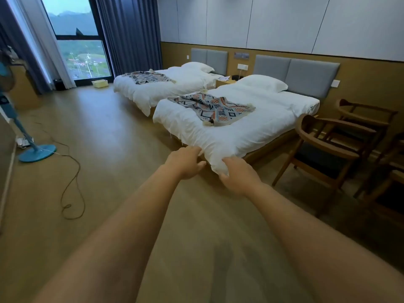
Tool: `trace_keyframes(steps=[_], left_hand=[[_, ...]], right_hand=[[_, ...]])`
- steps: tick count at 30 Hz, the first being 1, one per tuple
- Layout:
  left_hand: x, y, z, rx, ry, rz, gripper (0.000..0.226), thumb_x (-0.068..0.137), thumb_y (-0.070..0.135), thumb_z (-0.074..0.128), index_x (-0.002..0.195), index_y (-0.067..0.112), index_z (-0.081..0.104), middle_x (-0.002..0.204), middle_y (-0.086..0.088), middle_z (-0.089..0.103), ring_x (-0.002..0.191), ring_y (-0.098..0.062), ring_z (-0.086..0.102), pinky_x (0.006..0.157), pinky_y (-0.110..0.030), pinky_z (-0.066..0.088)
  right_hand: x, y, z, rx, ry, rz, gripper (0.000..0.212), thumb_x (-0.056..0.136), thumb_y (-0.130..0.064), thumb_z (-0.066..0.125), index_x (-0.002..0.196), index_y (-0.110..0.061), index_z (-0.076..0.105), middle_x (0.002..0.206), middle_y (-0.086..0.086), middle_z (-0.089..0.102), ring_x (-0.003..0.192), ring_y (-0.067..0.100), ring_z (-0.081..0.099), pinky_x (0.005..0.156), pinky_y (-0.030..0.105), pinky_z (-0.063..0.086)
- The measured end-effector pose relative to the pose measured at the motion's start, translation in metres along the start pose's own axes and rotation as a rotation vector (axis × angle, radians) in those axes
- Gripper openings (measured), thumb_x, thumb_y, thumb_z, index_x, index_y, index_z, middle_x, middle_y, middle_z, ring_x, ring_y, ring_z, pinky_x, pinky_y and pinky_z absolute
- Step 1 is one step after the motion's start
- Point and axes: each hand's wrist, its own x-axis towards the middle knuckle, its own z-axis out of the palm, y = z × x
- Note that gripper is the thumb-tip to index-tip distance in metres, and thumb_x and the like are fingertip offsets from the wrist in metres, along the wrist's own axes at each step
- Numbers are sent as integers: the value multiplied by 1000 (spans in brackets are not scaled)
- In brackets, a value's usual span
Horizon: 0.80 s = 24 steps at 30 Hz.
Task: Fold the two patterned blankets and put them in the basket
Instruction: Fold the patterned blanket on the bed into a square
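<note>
Your bare forearms stretch out over the smooth wood-look floor point(122, 132) to the near corner of the near bed point(269, 147). Your right hand point(238, 177) grips that soft, puffy corner of the white duvet point(229, 136), thumb on one side and fingers curled over the other. Your left hand point(185, 162) lies against the duvet's hem just beside it, thumb spread. Its fingertips are hidden by the cloth, so you cannot tell whether it grips or only touches.

Further up on this duvet lies the near blanket point(214, 108), a grey knitted throw with orange and dark geometric bands and pale tassels at its corners, rumpled and unfolded. A plump white pillow point(262, 84) sits beyond it against a padded grey headboard point(306, 73).

To your right, two dark wooden chairs point(323, 145) with curved backs stand close to the bed's side. To your left, a blue fan point(28, 136) stands on a round base, its thin cord point(72, 182) looping across the floor well apart from your arms.

Beyond a small nightstand point(223, 80), the far bed point(185, 82) carries the far blanket point(150, 77), which has the same pattern and is also crumpled. The basket point(100, 83), low, rectangular and pale yellow, sits on the floor in front of the window point(80, 57), beside dark blue curtains point(129, 36). What it holds is too small to tell.
</note>
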Motion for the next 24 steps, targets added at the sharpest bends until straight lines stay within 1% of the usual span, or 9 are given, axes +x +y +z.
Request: trace_keyframes(steps=[6,8,12,15,20,24], left_hand=[[89,-62,-6,19,-19,-13,47,90,44,46,126,15,46,126,-8,55,111,-26,55,89,-41,47],[115,-78,-4,23,-3,-19,48,89,45,47,127,16,46,127,-8,55,111,-26,55,89,-41,47],[158,-104,6,38,-51,-22,50,90,44,47,130,15,43,131,-9,52,116,-27,52,95,-43,46],[194,-122,12,35,-52,-6,50,90,44,46,130,15,43,132,-8,51,117,-27,52,94,-43,45],[265,-149,27,6,-86,-5,43,89,42,46,121,13,50,121,-9,56,107,-27,55,92,-46,47],[342,-175,32,-4,-74,-21,38,89,40,47,115,13,50,118,-9,56,104,-28,54,89,-46,47]], right_hand=[[106,-8,9,31,-13,64,45,93,-32,47,134,-14,40,136,7,46,121,25,45,98,36,38],[135,-10,14,23,-27,56,46,93,-32,47,134,-13,39,136,8,46,122,25,44,99,36,38],[186,-8,28,12,-65,63,46,94,-31,46,134,-12,39,137,10,45,123,26,43,100,36,37],[224,0,39,23,-72,56,44,94,-30,45,134,-11,39,137,10,45,124,26,42,101,37,36],[300,21,59,15,-78,51,44,93,-32,45,133,-12,40,137,10,46,123,27,43,101,37,36],[382,43,69,11,-65,30,47,93,-32,45,134,-11,40,137,11,46,124,29,42,102,39,35]])
